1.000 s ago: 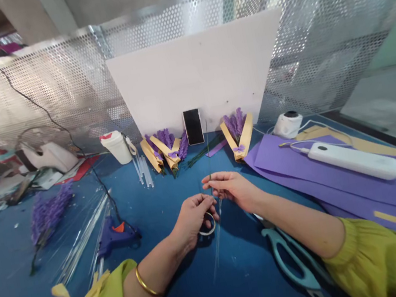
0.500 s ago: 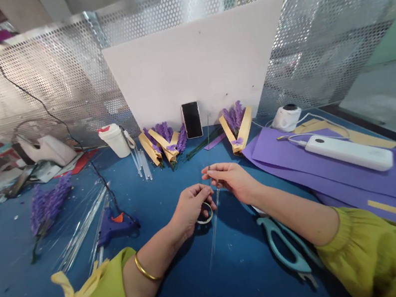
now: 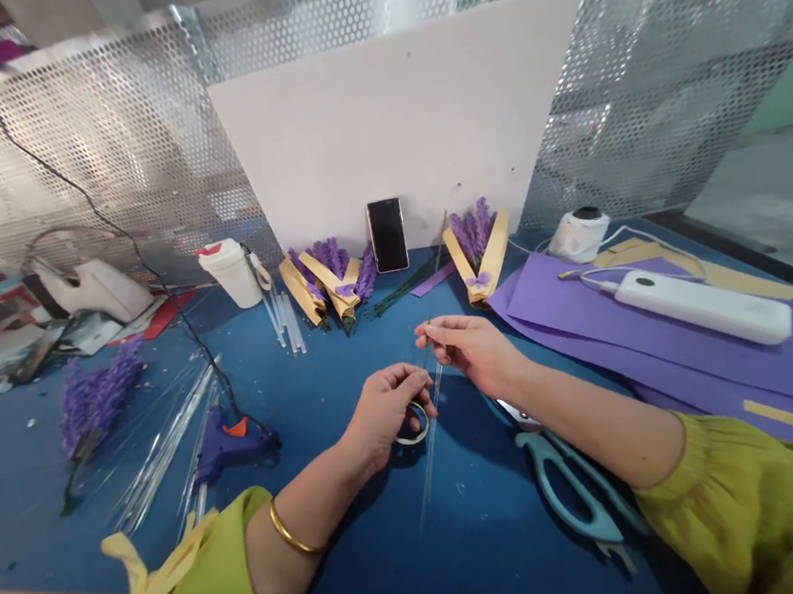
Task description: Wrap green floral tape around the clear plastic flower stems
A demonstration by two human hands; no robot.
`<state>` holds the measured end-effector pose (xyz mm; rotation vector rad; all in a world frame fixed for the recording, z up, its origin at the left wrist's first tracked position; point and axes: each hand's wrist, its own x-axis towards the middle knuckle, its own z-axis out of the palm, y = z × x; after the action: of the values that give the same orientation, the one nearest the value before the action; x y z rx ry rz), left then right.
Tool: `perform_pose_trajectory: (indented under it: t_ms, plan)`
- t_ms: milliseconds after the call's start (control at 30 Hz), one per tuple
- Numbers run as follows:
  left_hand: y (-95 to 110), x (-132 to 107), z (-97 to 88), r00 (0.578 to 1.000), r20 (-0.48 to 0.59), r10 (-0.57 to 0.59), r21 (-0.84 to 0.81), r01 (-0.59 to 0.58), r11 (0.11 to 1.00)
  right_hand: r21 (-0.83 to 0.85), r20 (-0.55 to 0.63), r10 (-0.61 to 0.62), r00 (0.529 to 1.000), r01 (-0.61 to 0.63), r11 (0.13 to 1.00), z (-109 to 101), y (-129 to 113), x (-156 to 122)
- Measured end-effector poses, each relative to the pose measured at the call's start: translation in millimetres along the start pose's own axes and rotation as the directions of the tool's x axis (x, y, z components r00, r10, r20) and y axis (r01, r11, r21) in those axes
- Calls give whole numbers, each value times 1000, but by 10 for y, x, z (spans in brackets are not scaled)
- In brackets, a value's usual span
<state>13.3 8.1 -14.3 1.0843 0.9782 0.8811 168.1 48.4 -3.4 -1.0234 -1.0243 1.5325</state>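
Above the middle of the blue table, my left hand (image 3: 386,415) is closed, with a tape roll (image 3: 414,438) showing its pale ring under the curled fingers. My right hand (image 3: 470,350) sits a little higher and to the right, thumb and forefinger pinched on a thin dark wire or stem (image 3: 443,233) that points up and away. A faint strip seems to run between the two hands, too thin to make out. Clear thin rods (image 3: 434,463) lie on the table just below them. Under my right forearm rest the teal-handled scissors (image 3: 571,496), blades partly covered.
At the back stand wrapped lavender bouquets (image 3: 475,243) and a phone (image 3: 387,236) against a white board (image 3: 405,123). To the left lie a glue gun (image 3: 231,444), clear sticks (image 3: 165,457) and a loose lavender bunch (image 3: 94,398). Purple sheets (image 3: 676,331) bear a white power strip (image 3: 702,305).
My right hand has moved slightly up and right, away from my left hand, and the wire now tilts more to the right. My left hand keeps the tape roll almost in place.
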Motion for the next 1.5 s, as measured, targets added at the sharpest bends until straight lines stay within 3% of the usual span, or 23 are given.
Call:
perform_pose_trajectory:
  t_ms: [200, 300, 500, 633, 800, 967, 1033, 1167, 1233, 1300, 1400, 1500]
  plan:
    - [-5, 13, -20, 1000, 9, 19, -51, -19, 998, 16, 27, 80, 996, -80, 997, 34, 17, -39]
    - [-19, 20, -31, 1000, -6, 20, -52, -20, 998, -18, 43, 23, 999, -22, 1000, 27, 10, -33]
    - [-1, -11, -23, 998, 41, -49, -49, 51, 997, 0, -91, -44, 995, 44, 999, -71, -72, 49]
    - [5, -11, -23, 998, 35, -58, -46, 59, 997, -7, -121, -43, 992, 42, 999, -83, -73, 54]
    - [-18, 16, -44, 999, -22, -31, -45, 30, 999, -188, 25, 47, 999, -41, 981, -57, -48, 12]
    - [-35, 24, -37, 996, -34, -83, -18, 83, 996, -350, 174, 232, 957, -161, 923, -58, -35, -14]
    - [-32, 29, -35, 992, -74, -101, -13, 101, 995, -357, 182, 259, 949, -181, 916, -79, -42, -8]
    - [-15, 52, -54, 953, -292, -75, -108, 45, 993, -330, 247, 346, 905, -258, 908, -116, -91, 1]
    - [-11, 62, -65, 933, -352, -72, -146, 22, 989, -301, 260, 369, 893, -288, 909, -119, -123, 8]
    - [-12, 64, -68, 930, -359, -81, -159, 25, 987, -241, 248, 322, 914, -264, 934, -127, -157, 28]
    - [-20, 61, -63, 936, -342, -81, -158, 27, 987, -140, 210, 158, 965, -130, 982, -190, -213, 93]
    - [-30, 63, -63, 941, -328, -80, -152, 31, 988, -241, 126, 91, 988, -58, 969, -311, -254, 175]
